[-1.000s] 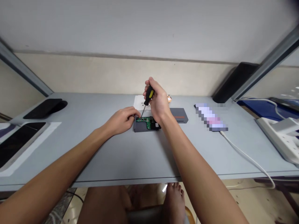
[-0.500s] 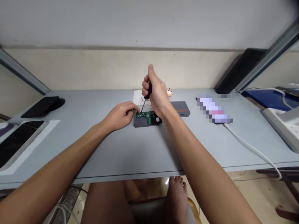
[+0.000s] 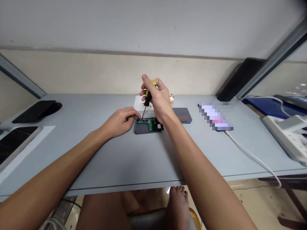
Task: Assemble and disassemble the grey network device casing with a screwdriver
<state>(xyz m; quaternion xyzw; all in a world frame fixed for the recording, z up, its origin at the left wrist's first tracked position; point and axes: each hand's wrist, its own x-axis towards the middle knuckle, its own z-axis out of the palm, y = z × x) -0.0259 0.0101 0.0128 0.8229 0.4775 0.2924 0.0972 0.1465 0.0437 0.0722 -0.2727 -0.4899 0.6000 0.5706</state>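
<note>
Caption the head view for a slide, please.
Right hand holds a screwdriver angled down at a green circuit board, left hand at its corner.

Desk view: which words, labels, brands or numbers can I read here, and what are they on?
No text can be read.
White label on the black part of the circuit board: too small.
Reddish strip on the grey casing: too small to tell if it bears writing.
Phone screen: pixelated, unreadable.
</note>
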